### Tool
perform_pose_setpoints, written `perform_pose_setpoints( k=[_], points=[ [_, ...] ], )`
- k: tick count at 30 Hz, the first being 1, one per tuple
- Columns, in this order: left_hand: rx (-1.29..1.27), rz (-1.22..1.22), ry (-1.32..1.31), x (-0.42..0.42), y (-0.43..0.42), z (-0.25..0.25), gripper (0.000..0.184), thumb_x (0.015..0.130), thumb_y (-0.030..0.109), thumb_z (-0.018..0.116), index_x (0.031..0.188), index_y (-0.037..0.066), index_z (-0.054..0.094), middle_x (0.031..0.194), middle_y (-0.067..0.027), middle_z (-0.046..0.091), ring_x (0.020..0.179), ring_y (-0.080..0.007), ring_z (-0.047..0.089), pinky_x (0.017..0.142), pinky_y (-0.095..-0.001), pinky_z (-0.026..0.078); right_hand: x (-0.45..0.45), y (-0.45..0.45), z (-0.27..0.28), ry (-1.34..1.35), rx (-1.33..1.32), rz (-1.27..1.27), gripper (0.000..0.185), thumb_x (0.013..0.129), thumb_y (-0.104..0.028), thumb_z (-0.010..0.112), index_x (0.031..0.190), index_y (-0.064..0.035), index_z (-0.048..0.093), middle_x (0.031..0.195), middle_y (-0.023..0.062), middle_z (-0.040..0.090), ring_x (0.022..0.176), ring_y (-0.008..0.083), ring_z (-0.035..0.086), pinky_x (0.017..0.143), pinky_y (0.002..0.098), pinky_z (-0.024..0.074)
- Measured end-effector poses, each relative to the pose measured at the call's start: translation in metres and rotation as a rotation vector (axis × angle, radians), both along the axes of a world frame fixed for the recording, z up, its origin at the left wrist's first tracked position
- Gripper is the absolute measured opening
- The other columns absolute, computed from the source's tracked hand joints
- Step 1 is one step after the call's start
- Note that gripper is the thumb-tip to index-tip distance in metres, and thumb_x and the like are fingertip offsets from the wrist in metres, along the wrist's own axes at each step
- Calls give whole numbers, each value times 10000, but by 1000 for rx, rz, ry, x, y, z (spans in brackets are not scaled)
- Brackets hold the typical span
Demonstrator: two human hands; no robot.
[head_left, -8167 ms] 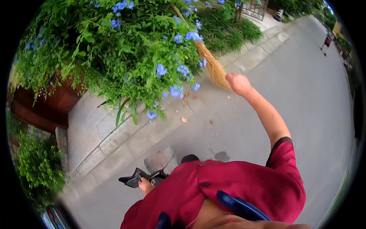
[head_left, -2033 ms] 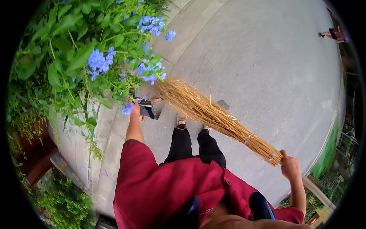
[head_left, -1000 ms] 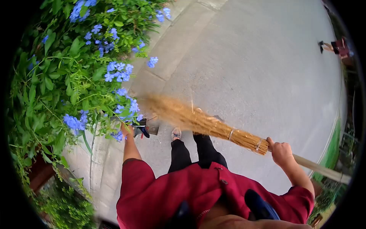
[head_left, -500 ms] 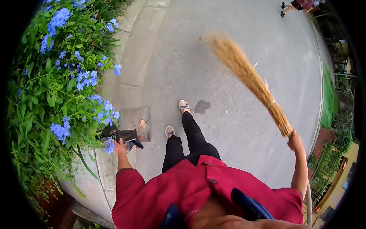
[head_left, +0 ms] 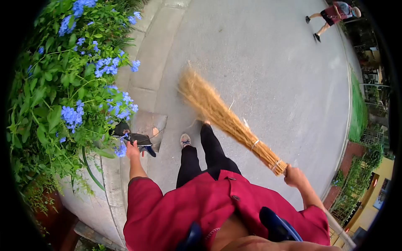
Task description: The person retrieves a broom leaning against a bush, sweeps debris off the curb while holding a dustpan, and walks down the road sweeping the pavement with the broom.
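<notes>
Head view shows the right hand [head_left: 295, 177] closed round the broom [head_left: 228, 122] just behind its bound straw, the pale handle [head_left: 340, 230] running back past the forearm. From there the straw slants across in front of the legs, over the grey road [head_left: 268, 79], its tip blurred; whether it touches the ground cannot be told. The left hand [head_left: 133, 149] grasps a dark, floppy item [head_left: 140, 139] beside the blue-flowered bush [head_left: 71, 90]. Just beyond lies a flat, square-edged pan [head_left: 144, 121] with a pale leaf-like scrap [head_left: 155, 131] on it. Farther off, another person [head_left: 335, 13] is on the road.
</notes>
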State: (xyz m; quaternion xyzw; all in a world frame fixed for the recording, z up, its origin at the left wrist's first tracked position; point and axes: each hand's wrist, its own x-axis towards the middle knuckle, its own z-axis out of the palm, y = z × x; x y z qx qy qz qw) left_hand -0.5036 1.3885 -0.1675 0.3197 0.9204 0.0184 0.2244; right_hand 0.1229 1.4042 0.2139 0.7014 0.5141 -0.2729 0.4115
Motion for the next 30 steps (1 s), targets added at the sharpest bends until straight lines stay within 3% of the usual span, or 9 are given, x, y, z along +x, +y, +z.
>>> perform_pose_setpoints(
  k=[4,7,11,15,18,19,21,24,30],
  points=[
    [75,43,-5,4,3,-4,491,840,399,588,1160,35,515,1106,-222,588,1034,-387,548,861,-436,447,14,-3,28,-4,87,-15,534,711,-85,559,1221,-196,447,870,214,633,842,406,598,710,479,477],
    [-64,67,-89,0,3,2,490,863,443,530,1203,96,473,1138,-185,579,1007,-385,562,826,-463,455,37,12,44,-79,263,10,553,699,-70,567,1225,-201,455,862,212,635,831,408,598,708,479,480],
    [-71,99,-1,5,-2,-4,484,861,467,522,1184,110,476,1093,-198,596,980,-393,570,794,-476,464,106,75,27,-44,471,0,593,646,-17,598,1207,-136,447,855,242,621,848,442,578,716,508,472],
    [-81,100,50,4,13,-5,497,846,417,569,1178,53,510,1092,-217,596,1025,-374,561,854,-440,452,202,216,-48,-115,501,26,349,708,-39,580,1036,-10,465,861,274,611,829,458,582,690,497,482],
    [-77,142,56,3,30,0,466,839,407,584,1131,49,531,1079,-208,604,1007,-381,563,846,-441,452,119,337,-71,-102,381,-45,292,745,-12,529,1032,21,493,770,252,629,664,378,640,527,436,525],
    [-37,128,56,-1,33,-1,453,837,401,589,1120,51,536,1068,-207,607,1001,-384,564,841,-444,451,162,370,-117,-96,367,124,292,746,-2,518,1035,31,494,724,244,625,594,373,635,467,429,517],
    [50,142,55,-6,29,-9,429,833,388,599,1098,56,544,1048,-204,614,987,-390,566,833,-448,450,114,399,-126,-184,319,60,250,758,-5,502,1003,39,491,796,258,627,745,399,634,610,448,535],
    [144,138,14,-18,10,-32,417,831,379,602,1058,32,559,985,-226,619,946,-407,572,798,-450,452,121,375,-168,-142,390,388,192,779,-10,489,962,36,454,874,289,612,892,426,594,744,470,503],
    [8,242,-26,-13,5,-35,530,843,481,534,1210,104,474,1128,-199,584,1057,-380,542,865,-451,427,-21,248,-87,-135,163,618,494,820,-24,482,1280,63,325,789,191,651,745,310,662,650,409,537]
  ],
)
